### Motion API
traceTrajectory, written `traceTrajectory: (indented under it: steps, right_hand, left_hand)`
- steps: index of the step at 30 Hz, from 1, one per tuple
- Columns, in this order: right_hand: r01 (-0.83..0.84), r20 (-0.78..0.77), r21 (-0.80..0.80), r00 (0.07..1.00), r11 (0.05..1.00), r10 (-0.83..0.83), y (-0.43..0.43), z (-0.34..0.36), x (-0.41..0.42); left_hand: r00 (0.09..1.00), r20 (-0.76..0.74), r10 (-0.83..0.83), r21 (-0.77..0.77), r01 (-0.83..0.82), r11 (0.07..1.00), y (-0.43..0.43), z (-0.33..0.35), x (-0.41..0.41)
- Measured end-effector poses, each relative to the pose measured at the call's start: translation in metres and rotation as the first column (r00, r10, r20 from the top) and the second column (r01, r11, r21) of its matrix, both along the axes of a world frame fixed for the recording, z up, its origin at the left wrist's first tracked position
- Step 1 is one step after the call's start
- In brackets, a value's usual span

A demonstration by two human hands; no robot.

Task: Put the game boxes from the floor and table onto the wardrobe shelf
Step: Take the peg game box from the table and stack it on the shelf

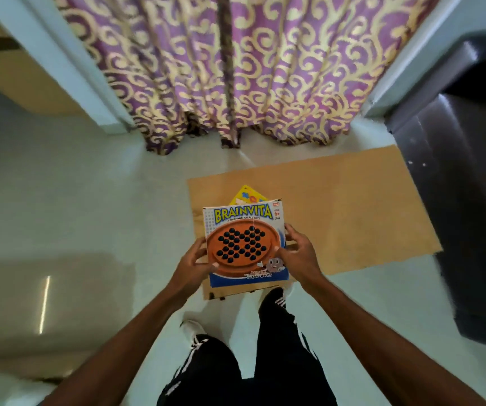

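I hold a Brainvita game box (244, 244), white and blue with an orange peg board printed on it, above the floor in front of me. My left hand (192, 265) grips its left edge and my right hand (299, 253) grips its right edge with the thumb on the cover. A yellow game box (247, 194) peeks out just behind its top edge; I cannot tell whether it lies on the cardboard or is held too.
A brown cardboard sheet (353, 209) lies flat on the pale floor (89, 200) under the boxes. A purple and gold curtain (236, 68) hangs ahead. A dark cabinet or table (470, 200) stands at the right. My legs and shoes (274, 300) are below.
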State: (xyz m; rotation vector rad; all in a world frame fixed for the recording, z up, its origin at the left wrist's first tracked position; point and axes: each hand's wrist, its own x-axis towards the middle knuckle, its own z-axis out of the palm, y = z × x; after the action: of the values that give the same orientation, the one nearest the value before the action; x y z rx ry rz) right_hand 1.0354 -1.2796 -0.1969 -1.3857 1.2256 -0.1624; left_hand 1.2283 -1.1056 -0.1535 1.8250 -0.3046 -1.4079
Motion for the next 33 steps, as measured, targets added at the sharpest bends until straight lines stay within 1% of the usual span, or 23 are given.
traceTrajectory:
  steps: [3,5,7,9,10,12,16,18,20,22,25,27,28,33]
  right_hand:
    - [-0.148,0.021,-0.058,0.989,0.987,0.149,0.056,0.019,0.055]
    - [-0.244,0.058,-0.062,0.967,0.968,0.247,0.103,0.035,0.099]
    - [-0.323,0.055,-0.073,0.943,0.944,0.327,0.135,0.043,0.133]
    - [-0.444,0.053,-0.106,0.891,0.89,0.451,0.172,0.049,0.176]
    - [-0.516,0.053,-0.131,0.849,0.847,0.525,0.193,0.048,0.203]
    - [-0.606,0.036,-0.165,0.785,0.778,0.619,0.221,0.054,0.245]
    - [-0.771,0.019,-0.238,0.604,0.591,0.796,0.284,0.062,0.341]
    - [-0.819,0.014,-0.274,0.521,0.505,0.853,0.312,0.063,0.391]
    - [-0.842,0.024,-0.307,0.459,0.444,0.888,0.333,0.061,0.434]
    - [-0.861,0.044,-0.316,0.406,0.399,0.913,0.354,0.065,0.477]
    - [-0.888,0.057,-0.314,0.336,0.337,0.94,0.385,0.065,0.565]
    - [-0.9,0.051,-0.316,0.3,0.3,0.953,0.403,0.066,0.627]
    - [-0.905,0.044,-0.31,0.294,0.293,0.955,0.408,0.069,0.645]
    - [-0.923,0.033,-0.313,0.224,0.223,0.974,0.449,0.081,0.78]
  left_hand:
    - [0.99,0.074,0.123,-0.034,-0.12,0.992,0.081,0.021,0.033]
    - [0.966,0.118,0.229,-0.05,-0.225,0.973,0.142,0.034,0.058]
    - [0.944,0.164,0.286,-0.071,-0.278,0.958,0.187,0.044,0.076]
    - [0.898,0.22,0.38,-0.105,-0.365,0.925,0.242,0.053,0.096]
    - [0.865,0.238,0.442,-0.119,-0.425,0.897,0.272,0.056,0.106]
    - [0.804,0.255,0.537,-0.138,-0.519,0.843,0.313,0.058,0.121]
    - [0.649,0.282,0.706,-0.196,-0.682,0.705,0.385,0.06,0.155]
    - [0.57,0.276,0.774,-0.214,-0.748,0.628,0.412,0.059,0.18]
    - [0.509,0.263,0.82,-0.235,-0.79,0.566,0.431,0.058,0.206]
    - [0.456,0.26,0.851,-0.239,-0.823,0.515,0.448,0.056,0.237]
    - [0.38,0.282,0.881,-0.246,-0.859,0.449,0.477,0.053,0.307]
    - [0.313,0.294,0.903,-0.255,-0.885,0.39,0.493,0.053,0.354]
    - [0.292,0.292,0.911,-0.254,-0.895,0.368,0.496,0.054,0.368]
    - [0.153,0.235,0.96,-0.29,-0.931,0.22,0.525,0.062,0.468]
